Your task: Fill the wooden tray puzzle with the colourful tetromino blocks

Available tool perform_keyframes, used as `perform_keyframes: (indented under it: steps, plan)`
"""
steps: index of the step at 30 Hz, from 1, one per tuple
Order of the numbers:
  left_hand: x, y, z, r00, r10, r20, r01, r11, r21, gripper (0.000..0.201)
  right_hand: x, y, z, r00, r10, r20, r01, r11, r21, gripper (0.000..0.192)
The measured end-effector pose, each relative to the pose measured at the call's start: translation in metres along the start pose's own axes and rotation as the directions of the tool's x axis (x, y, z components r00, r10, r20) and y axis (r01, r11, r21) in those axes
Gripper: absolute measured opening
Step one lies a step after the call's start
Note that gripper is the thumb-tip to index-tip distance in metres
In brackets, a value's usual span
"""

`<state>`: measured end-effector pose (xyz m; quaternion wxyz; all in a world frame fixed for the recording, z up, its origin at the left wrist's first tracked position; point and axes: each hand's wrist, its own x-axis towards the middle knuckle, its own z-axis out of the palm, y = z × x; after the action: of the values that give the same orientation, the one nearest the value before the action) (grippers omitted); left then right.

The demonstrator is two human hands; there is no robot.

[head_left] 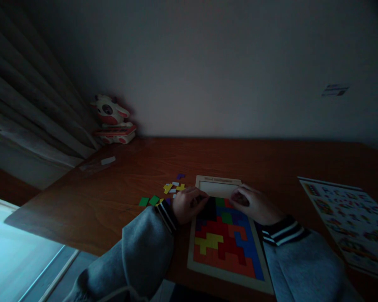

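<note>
A wooden puzzle tray [229, 274] lies on the table, largely filled with flat block pieces in red, orange, blue, green, yellow and black. At its upper left edge is my left hand [187, 205], thumb and fingers pinched together beside a black puzzle piece [209, 209]. Whether the fingertips hold anything is too dark to tell. My right hand [255, 204] rests over the tray's upper right side, fingers curled together by a red puzzle piece [227, 204]; what is between them is hidden. The tray's top strip [217, 188] shows its pale bottom.
Left of the tray lie loose pieces: green pieces [144, 201], yellow pieces [168, 188], white ones and a purple piece [180, 176]. A printed picture sheet [349, 222] lies at right. A cow-shaped toy [113, 119] stands at the back left by the curtain [28, 88].
</note>
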<state>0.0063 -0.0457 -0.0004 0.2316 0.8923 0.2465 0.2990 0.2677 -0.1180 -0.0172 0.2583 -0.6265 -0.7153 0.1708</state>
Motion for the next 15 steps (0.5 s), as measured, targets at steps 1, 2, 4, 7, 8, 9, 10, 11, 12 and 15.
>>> perform_keyframes:
  steps: [1, 2, 4, 7, 8, 9, 10, 11, 12, 15]
  plan:
    - [0.0000, -0.0001, 0.0003, 1.000, 0.003, -0.001, -0.003, 1.000, -0.001, 0.016, 0.0000, 0.0000, 0.0003, 1.000, 0.001, 0.004, -0.001, 1.000, 0.000, 0.019]
    - [0.0000, 0.0000, 0.0005, 1.000, 0.003, -0.001, -0.003, 1.000, -0.001, 0.016, 0.0000, 0.0001, 0.0005, 1.000, 0.001, 0.005, -0.001, 1.000, -0.004, 0.020]
    - [0.0000, 0.0005, 0.0007, 1.000, -0.003, -0.001, 0.003, 1.000, -0.002, 0.015, 0.0003, 0.0002, 0.0008, 1.000, -0.001, 0.003, 0.001, 1.000, -0.010, 0.020]
    - [-0.0001, 0.0015, 0.0003, 1.000, -0.010, 0.000, 0.010, 1.000, -0.008, 0.015, 0.0009, -0.0004, -0.0002, 1.000, -0.005, 0.000, 0.005, 1.000, -0.021, 0.022]
    - [-0.0002, 0.0017, 0.0001, 1.000, -0.007, 0.003, 0.007, 1.000, -0.009, 0.015, 0.0010, -0.0010, -0.0011, 1.000, -0.004, 0.001, 0.004, 1.000, -0.030, 0.023]
    - [-0.0002, 0.0019, -0.0002, 1.000, -0.004, 0.003, 0.004, 1.000, -0.008, 0.016, 0.0010, -0.0019, -0.0021, 1.000, -0.003, -0.001, 0.003, 0.999, -0.040, 0.025]
    - [-0.0001, 0.0021, -0.0005, 1.000, -0.002, 0.006, 0.002, 1.000, -0.008, 0.016, 0.0009, -0.0028, -0.0033, 1.000, -0.004, -0.005, 0.003, 0.999, -0.050, 0.026]
    - [-0.0001, 0.0022, -0.0007, 1.000, -0.003, 0.008, 0.003, 1.000, -0.007, 0.016, 0.0008, -0.0039, -0.0044, 1.000, -0.008, -0.011, 0.007, 0.998, -0.055, 0.028]
    - [0.0000, 0.0023, -0.0009, 1.000, -0.005, 0.011, 0.005, 1.000, -0.007, 0.016, 0.0006, -0.0050, -0.0055, 1.000, -0.015, -0.018, 0.014, 0.998, -0.054, 0.029]
    - [0.0000, 0.0020, -0.0009, 1.000, -0.008, 0.022, 0.008, 1.000, -0.007, 0.015, 0.0002, -0.0066, -0.0078, 0.998, -0.040, -0.047, 0.037, 0.998, -0.046, 0.030]
